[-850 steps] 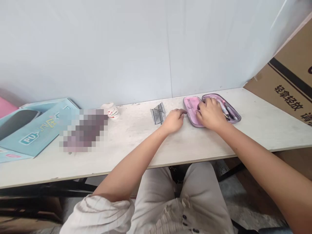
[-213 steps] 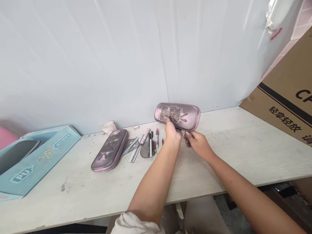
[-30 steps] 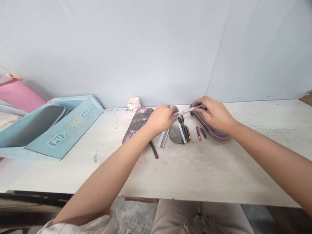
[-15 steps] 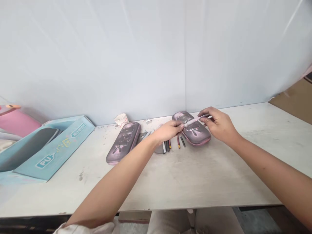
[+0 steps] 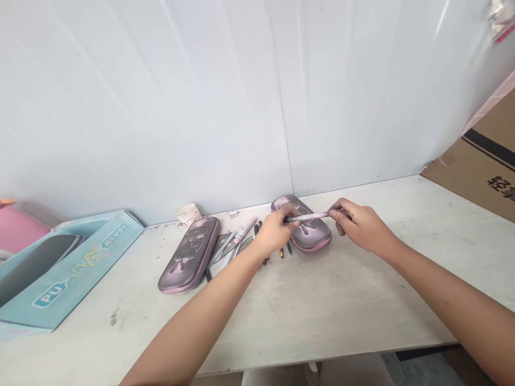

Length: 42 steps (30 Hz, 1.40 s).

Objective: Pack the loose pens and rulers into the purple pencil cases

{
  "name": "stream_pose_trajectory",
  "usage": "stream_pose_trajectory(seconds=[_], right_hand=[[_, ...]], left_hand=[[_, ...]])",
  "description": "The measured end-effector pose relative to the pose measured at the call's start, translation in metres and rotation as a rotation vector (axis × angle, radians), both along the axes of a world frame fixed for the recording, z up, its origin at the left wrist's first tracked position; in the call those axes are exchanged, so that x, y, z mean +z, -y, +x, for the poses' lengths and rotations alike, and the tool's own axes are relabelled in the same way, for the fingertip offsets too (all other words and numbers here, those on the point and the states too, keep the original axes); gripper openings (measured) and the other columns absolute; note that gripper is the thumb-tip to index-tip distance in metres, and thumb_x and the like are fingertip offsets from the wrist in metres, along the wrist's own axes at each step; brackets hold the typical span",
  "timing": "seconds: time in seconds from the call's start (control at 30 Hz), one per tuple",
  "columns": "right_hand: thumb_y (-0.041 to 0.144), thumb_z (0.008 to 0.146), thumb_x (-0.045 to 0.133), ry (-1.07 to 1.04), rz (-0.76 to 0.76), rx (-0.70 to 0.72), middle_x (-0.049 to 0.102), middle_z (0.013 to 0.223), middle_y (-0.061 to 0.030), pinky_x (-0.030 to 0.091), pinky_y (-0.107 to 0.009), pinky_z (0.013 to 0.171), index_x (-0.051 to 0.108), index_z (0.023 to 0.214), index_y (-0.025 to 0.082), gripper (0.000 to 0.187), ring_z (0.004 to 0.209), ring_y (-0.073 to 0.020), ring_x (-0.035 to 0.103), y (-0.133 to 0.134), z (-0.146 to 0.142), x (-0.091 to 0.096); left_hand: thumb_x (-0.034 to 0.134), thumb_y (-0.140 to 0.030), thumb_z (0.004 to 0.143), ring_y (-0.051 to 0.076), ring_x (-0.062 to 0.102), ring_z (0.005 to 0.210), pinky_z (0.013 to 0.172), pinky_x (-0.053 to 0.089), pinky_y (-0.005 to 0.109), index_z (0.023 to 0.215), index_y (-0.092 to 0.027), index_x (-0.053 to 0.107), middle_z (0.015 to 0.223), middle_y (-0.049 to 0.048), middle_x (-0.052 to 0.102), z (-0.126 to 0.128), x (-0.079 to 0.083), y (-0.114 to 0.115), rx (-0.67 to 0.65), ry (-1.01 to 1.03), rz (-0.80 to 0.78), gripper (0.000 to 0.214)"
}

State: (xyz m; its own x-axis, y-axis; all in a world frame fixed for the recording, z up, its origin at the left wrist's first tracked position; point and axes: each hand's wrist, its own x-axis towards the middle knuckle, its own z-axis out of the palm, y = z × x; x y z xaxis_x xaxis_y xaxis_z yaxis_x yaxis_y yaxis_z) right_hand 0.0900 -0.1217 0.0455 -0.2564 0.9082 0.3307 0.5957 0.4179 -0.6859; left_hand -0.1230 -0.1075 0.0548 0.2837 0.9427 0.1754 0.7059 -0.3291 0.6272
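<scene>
I pinch one slim pen (image 5: pixel 309 216) between both hands, the left hand (image 5: pixel 278 228) closed on one end, the right hand (image 5: pixel 351 221) gripping the other with thumb and fingers. The pen lies nearly level across my view of the right-hand pencil case (image 5: pixel 309 236); I can't tell if they touch. Past my right wrist a broad stretch of surface (image 5: pixel 346 305) runs to the cardboard carton (image 5: pixel 478 161), and its front edge passes beneath my forearms. Behind, it meets the smooth pale wall (image 5: pixel 161 107). To my left it's tighter: flat rulers (image 5: pixel 223 252), a thick printed marker (image 5: pixel 244 230) and the left-hand pencil case (image 5: pixel 189 254) crowd together, with a crumpled paper cup (image 5: pixel 188 214) just behind and a blue box (image 5: pixel 80 273) beyond. Both cases are rounded oblongs, dark, glossy and embossed, with pink rims. The pen is pale and mottled.
</scene>
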Motion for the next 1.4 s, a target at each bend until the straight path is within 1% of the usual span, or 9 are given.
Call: stream_pose_trajectory(seconds=[0.2,0.37,0.53,0.67,0.77,0.87,1.0,1.2,1.4], right_hand=[[0.044,0.086,0.038,0.001,0.038,0.07,0.062,0.073,0.001,0.04,-0.026,0.056,0.049,0.097,0.024,0.026,0.06,-0.0145,0.056,-0.004,-0.018,-0.005],[0.047,0.09,0.021,0.374,0.133,-0.112,0.059,0.055,-0.0039,0.033,-0.029,0.049,0.053,0.071,0.022,0.045,0.051,-0.0194,0.056,0.004,-0.059,-0.017],[0.043,0.091,0.018,0.744,0.172,-0.106,0.065,0.063,-0.0118,0.034,-0.031,0.048,0.061,0.077,0.018,0.052,0.054,-0.0242,0.061,0.018,-0.122,-0.032],[0.04,0.092,0.021,0.718,0.262,-0.047,0.067,0.079,-0.0126,0.042,-0.034,0.061,0.063,0.082,0.018,0.048,0.073,-0.0248,0.062,0.005,-0.125,-0.033],[0.038,0.089,0.031,0.643,0.361,-0.146,0.062,0.101,-0.0154,0.042,-0.04,0.079,0.061,0.1,0.016,0.039,0.097,-0.0291,0.054,-0.015,-0.101,-0.036],[0.039,0.086,0.038,0.607,0.249,-0.205,0.055,0.114,-0.0152,0.042,-0.041,0.081,0.054,0.117,0.017,0.041,0.102,-0.0291,0.05,-0.027,-0.088,-0.046],[0.039,0.085,0.04,0.646,0.207,-0.099,0.053,0.116,-0.0171,0.042,-0.042,0.08,0.053,0.119,0.017,0.043,0.104,-0.0309,0.048,-0.023,-0.113,-0.053],[0.036,0.088,0.035,0.558,0.249,0.101,0.055,0.112,-0.014,0.042,-0.042,0.083,0.056,0.112,0.017,0.037,0.106,-0.0287,0.047,-0.011,-0.163,-0.044],[0.032,0.088,0.036,0.261,0.328,0.217,0.058,0.109,-0.0106,0.04,-0.038,0.091,0.058,0.105,0.017,0.031,0.107,-0.0233,0.049,-0.018,-0.153,-0.014]], left_hand=[[0.047,-0.027,0.079,0.017,0.055,0.079,0.071,0.041,0.026,0.087,-0.021,0.053,0.081,0.001,0.06,-0.025,-0.004,0.006,0.008,-0.033,0.036,0.012],[0.023,-0.043,0.09,0.021,0.056,0.087,0.081,0.038,0.036,0.106,-0.019,0.048,0.087,0.0062,0.062,-0.036,-0.009,0.004,0.002,-0.189,0.172,0.038],[0.016,-0.042,0.092,0.023,0.053,0.099,0.096,0.027,0.047,0.097,-0.017,0.051,0.091,0.0096,0.062,-0.044,-0.033,-0.022,-0.027,-0.387,0.229,0.043],[0.022,-0.039,0.091,0.022,0.047,0.111,0.104,0.01,0.055,0.105,-0.019,0.05,0.108,0.0085,0.06,-0.073,-0.045,-0.029,-0.011,-0.393,0.215,0.038],[0.029,-0.041,0.089,0.025,0.041,0.118,0.104,0.008,0.057,0.111,-0.02,0.049,0.119,0.0101,0.054,-0.112,-0.037,-0.015,0.112,-0.433,0.268,0.036],[0.035,-0.043,0.086,0.029,0.04,0.118,0.101,0.021,0.052,0.116,-0.018,0.047,0.122,0.0139,0.05,-0.161,-0.023,0.004,0.372,-0.529,0.263,0.041],[0.043,-0.061,0.075,0.037,0.049,0.109,0.084,0.04,0.044,0.121,-0.007,0.04,0.116,0.0248,0.051,-0.22,-0.016,0.024,0.728,-0.593,0.041,0.071],[0.055,-0.074,0.056,0.035,0.061,0.094,0.07,0.047,0.034,0.094,-0.011,0.057,0.103,0.0223,0.064,-0.256,-0.024,0.031,0.794,-0.119,-0.418,0.074],[0.062,-0.062,0.063,0.024,0.065,0.088,0.068,0.052,0.031,0.1,-0.015,0.058,0.1,0.0135,0.068,-0.226,-0.007,0.035,0.453,0.563,-0.539,0.061]])
